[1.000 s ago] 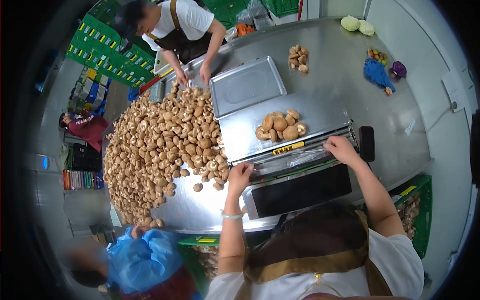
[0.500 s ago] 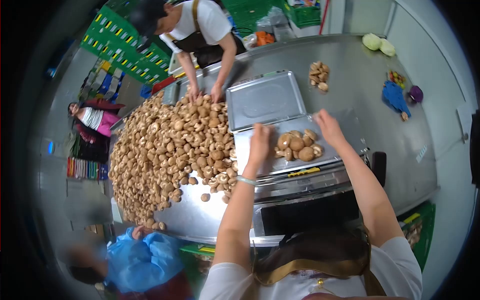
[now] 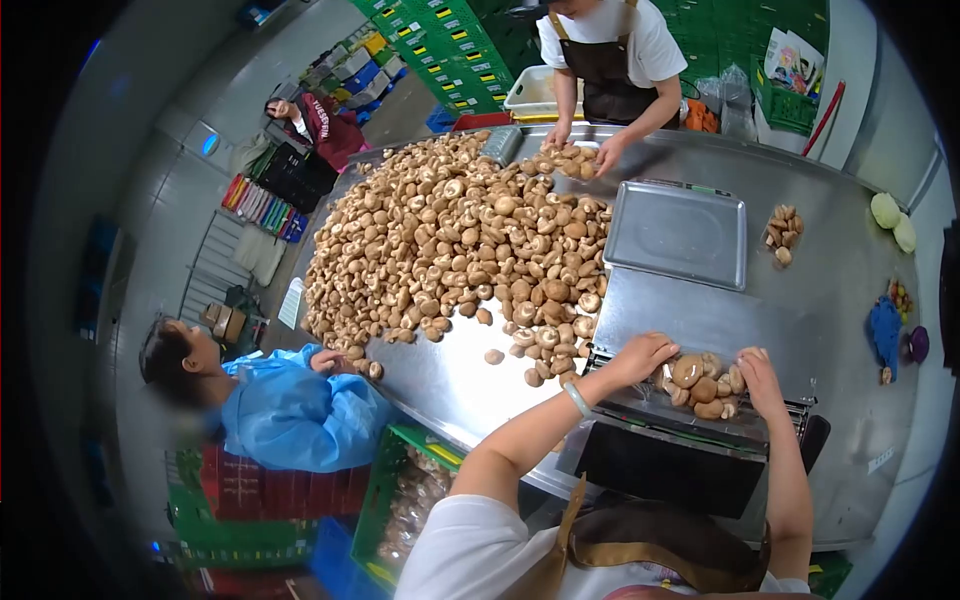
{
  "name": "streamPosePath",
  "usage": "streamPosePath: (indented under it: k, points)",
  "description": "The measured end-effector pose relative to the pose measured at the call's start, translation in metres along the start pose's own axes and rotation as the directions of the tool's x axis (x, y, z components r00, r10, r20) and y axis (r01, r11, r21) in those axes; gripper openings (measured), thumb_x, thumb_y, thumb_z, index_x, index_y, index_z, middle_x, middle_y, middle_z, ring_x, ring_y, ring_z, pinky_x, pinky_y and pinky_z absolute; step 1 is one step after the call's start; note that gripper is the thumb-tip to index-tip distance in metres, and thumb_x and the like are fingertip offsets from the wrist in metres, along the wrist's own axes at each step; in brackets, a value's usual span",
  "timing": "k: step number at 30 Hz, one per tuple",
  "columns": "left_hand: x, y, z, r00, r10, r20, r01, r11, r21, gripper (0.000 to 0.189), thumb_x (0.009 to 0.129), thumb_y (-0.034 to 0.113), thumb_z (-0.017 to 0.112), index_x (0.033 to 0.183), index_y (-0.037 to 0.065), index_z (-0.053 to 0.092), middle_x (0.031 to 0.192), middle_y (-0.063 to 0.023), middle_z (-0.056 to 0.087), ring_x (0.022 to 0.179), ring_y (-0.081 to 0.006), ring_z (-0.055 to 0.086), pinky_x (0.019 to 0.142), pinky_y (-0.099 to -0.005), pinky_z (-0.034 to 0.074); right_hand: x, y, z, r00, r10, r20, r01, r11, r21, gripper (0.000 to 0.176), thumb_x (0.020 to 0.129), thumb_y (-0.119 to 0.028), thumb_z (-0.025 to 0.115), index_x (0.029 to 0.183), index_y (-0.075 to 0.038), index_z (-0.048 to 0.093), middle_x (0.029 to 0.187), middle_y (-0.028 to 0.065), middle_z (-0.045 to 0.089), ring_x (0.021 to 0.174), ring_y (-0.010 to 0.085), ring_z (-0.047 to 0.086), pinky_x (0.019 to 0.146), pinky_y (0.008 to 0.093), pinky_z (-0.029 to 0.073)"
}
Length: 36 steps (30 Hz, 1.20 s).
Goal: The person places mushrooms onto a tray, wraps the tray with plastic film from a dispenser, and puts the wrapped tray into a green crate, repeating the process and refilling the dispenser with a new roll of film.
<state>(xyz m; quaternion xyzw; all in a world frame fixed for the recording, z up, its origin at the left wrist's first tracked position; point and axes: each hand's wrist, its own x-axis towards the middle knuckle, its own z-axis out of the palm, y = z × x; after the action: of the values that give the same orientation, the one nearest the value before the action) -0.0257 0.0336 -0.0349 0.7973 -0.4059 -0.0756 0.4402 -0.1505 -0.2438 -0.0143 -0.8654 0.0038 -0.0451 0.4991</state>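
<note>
A pack of shiitake mushrooms [image 3: 705, 386] with shiny clear film over it lies at the front of the metal wrapping machine [image 3: 680, 310]. My left hand [image 3: 642, 359], a pale bangle on its wrist, grips the left end of the pack with bent fingers. At the opposite end, my right hand [image 3: 761, 380] closes on the pack's edge. The fingertips of both hands are partly hidden. Behind the plate of the machine lies a shallow metal tray [image 3: 677, 232].
A large heap of loose mushrooms [image 3: 450, 240] covers the table's left side. Another packed portion [image 3: 783, 235] sits to the right, near two cabbages [image 3: 893, 222]. One co-worker [image 3: 610, 60] handles mushrooms across the table; another person in blue [image 3: 300, 405] is at the left.
My view has turned left. The mushroom pack has come toward me, from the machine's plate to its front edge. My hands have drawn closer together around it.
</note>
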Motion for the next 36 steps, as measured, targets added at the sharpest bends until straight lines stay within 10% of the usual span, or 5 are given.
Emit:
streamPosePath:
  k: [11,16,23,27,36]
  points:
    - [-0.068,0.174,-0.060,0.965,-0.261,-0.009,0.253,0.944,-0.211,0.031,0.103,0.025,0.051,0.093,-0.001,0.065,0.066,-0.0148,0.060,0.058,-0.0287,0.057,0.058,-0.0365,0.046,-0.086,-0.128,-0.023,0.983,0.109,-0.151,-0.109,0.994,0.008,0.037,0.104,-0.026,0.046,0.082,0.003,0.053,0.067,0.0107,0.047,0.063,0.0205,0.044,0.064,0.0356,0.040]
    - [-0.127,0.132,0.000,0.895,-0.431,0.115,0.446,0.878,-0.173,0.040,0.101,0.032,0.053,0.084,-0.002,0.065,0.066,-0.0175,0.061,0.058,-0.0313,0.058,0.060,-0.0383,0.047,-0.144,-0.097,0.009,0.921,0.382,0.072,-0.383,0.924,0.000,0.038,0.103,-0.028,0.047,0.081,0.002,0.052,0.068,0.0183,0.052,0.064,0.0329,0.054,0.062,0.0416,0.041]
    - [-0.161,0.094,0.068,0.893,-0.436,-0.108,0.449,0.872,0.194,0.038,0.098,0.040,0.056,0.092,0.002,0.061,0.069,-0.0179,0.065,0.068,-0.0380,0.065,0.060,-0.0463,0.049,-0.192,0.014,0.070,0.949,0.262,-0.173,-0.287,0.948,-0.136,0.032,0.101,-0.026,0.050,0.083,0.000,0.054,0.062,0.0166,0.054,0.055,0.0336,0.054,0.054,0.0434,0.040]
    - [-0.189,0.084,0.078,0.888,-0.365,-0.280,0.401,0.913,0.080,0.026,0.096,0.027,0.062,0.103,0.004,0.051,0.078,-0.0154,0.064,0.072,-0.0381,0.064,0.064,-0.0451,0.049,-0.216,0.012,0.068,0.855,0.498,-0.146,-0.468,0.861,0.199,0.003,0.096,-0.007,0.052,0.099,-0.005,0.051,0.069,0.0055,0.055,0.061,0.0115,0.055,0.056,0.0307,0.044]
    - [-0.192,0.114,0.041,0.848,-0.492,-0.198,0.453,0.866,-0.211,0.023,0.093,0.007,0.063,0.094,0.005,0.040,0.061,-0.0120,0.044,0.051,-0.0302,0.042,0.052,-0.0374,0.036,-0.279,-0.055,0.035,0.650,0.711,-0.269,-0.404,0.623,0.670,0.007,0.098,-0.008,0.052,0.105,-0.008,0.050,0.072,-0.0025,0.044,0.062,0.0067,0.044,0.055,0.0263,0.035]
